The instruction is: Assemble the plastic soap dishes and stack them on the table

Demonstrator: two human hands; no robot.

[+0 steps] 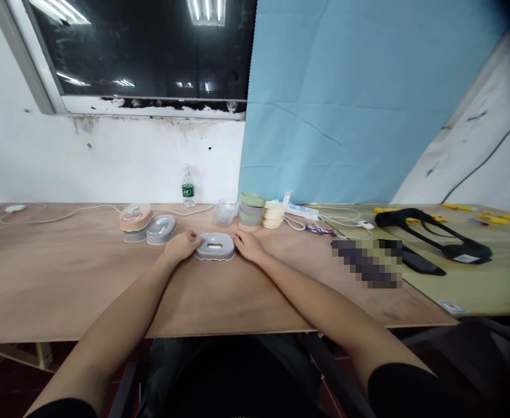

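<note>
A grey, rounded plastic box [215, 254] with a light slot in the middle of its top sits on the wooden table in front of me. My left hand [184, 245] grips its left edge, thumb at the rim and the other fingers curled. At the opposite edge, my right hand [248, 247] pinches the right side with bent fingers. Just left of my left hand is a similar grey box [161, 230] with a clear top. Beside that, a peach box [136, 213] is stacked on another grey one.
Behind the hands stand clear cups [225, 212], a stack of green and grey bowls [251, 210] and cream bowls [273, 215]. A water bottle [188, 188] is by the wall. White cables [85, 209] run along the back. Black straps [433, 232] lie at right.
</note>
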